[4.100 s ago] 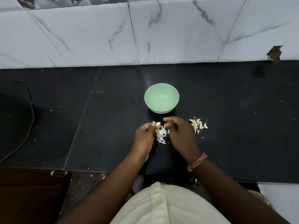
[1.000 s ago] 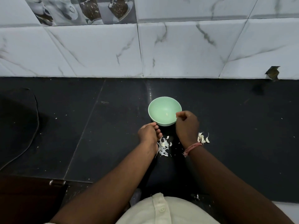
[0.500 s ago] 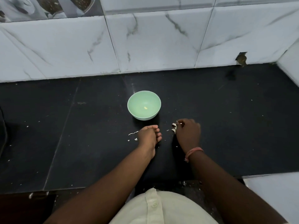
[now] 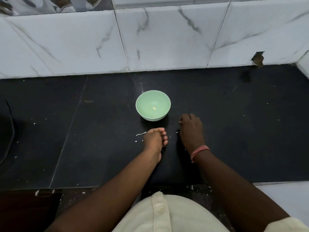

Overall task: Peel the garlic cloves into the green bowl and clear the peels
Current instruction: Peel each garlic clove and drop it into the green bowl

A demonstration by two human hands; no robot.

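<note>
Green bowl [image 4: 153, 106] just beyond both hands' fingers on black desk [image 4: 234, 131], one peeled clove [image 4: 154, 108] inside. Left hand [image 4: 154, 139] fingers curled (contents hidden); right hand [image 4: 191, 129] fingers bent, grip unclear; peel scraps [image 4: 140, 135] left of left fingers.

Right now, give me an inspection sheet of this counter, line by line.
Surface: black counter, speckled with pale crumbs.
Job's things: green bowl upright, one peeled clove inside.
Clutter: peel scraps left of the left hand.
Hands: left hand curled on the counter, contents hidden; right hand palm down, fingers bent, anything under it hidden.
Cables: dark cord at far left.
Surroundings: marble wall tiles, chipped hole at right.
</note>
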